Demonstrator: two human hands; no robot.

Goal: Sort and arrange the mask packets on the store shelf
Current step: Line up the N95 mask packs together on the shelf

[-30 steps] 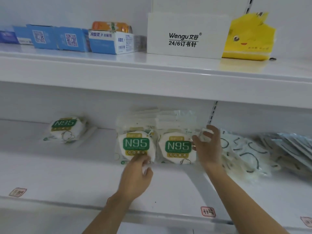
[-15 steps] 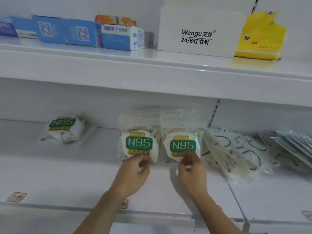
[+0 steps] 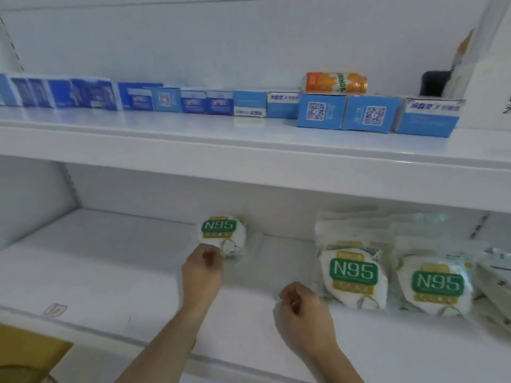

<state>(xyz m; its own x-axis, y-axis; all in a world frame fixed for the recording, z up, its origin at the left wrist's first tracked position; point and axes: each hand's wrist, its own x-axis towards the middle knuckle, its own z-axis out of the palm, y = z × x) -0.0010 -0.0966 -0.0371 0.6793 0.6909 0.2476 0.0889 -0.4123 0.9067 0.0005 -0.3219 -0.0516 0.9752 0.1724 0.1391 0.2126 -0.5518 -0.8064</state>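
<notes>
A lone white N95 mask packet [image 3: 222,234] is being pinched by the left hand [image 3: 203,272]; at 3 o'clock, the right hand [image 3: 302,308] is being kept curled, empty.

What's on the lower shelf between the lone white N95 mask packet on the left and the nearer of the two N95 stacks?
Head view: between the lone white N95 mask packet and the nearer white N95 packet stack, only bare white lower shelf shows.

Mask packets [image 3: 354,275]: glossy clear plastic film. Shelf [image 3: 116,275]: smooth white, semi-gloss. Boxes [image 3: 320,111]: matt card. Can [image 3: 336,83]: shiny metal.
</notes>
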